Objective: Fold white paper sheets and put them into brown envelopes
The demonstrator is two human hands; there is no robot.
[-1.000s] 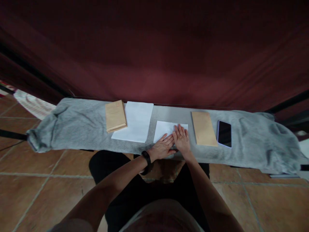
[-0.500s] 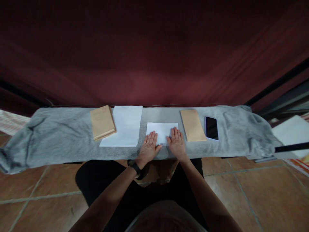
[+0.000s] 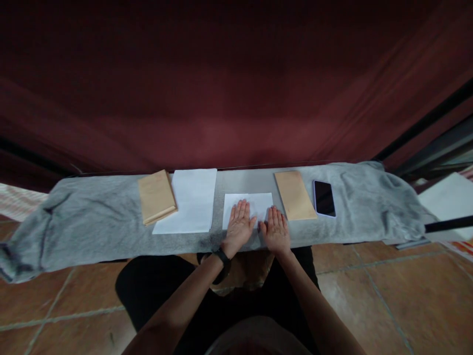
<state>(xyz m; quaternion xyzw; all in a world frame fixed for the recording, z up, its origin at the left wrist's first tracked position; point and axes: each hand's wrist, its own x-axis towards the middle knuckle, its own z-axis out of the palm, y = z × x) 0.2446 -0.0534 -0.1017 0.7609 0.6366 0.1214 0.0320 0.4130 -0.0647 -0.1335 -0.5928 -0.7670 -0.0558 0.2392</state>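
Both my hands lie flat, fingers stretched out, on a small folded white paper (image 3: 254, 202) in the middle of a narrow bench covered by a grey cloth (image 3: 92, 217). My left hand (image 3: 239, 227), with a black band on its wrist, covers the paper's left half. My right hand (image 3: 275, 230) rests on its lower right corner. Neither hand holds anything.
Left of the paper lie a larger white sheet (image 3: 192, 204) and a tan envelope stack (image 3: 156, 196). To the right sit another tan envelope (image 3: 294, 195) and a dark phone (image 3: 324, 198). A dark red curtain (image 3: 236, 98) hangs behind. Tiled floor (image 3: 388, 291) lies below.
My left hand slid from the paper's left edge onto its left half, closer to my right hand. The view shifted slightly.
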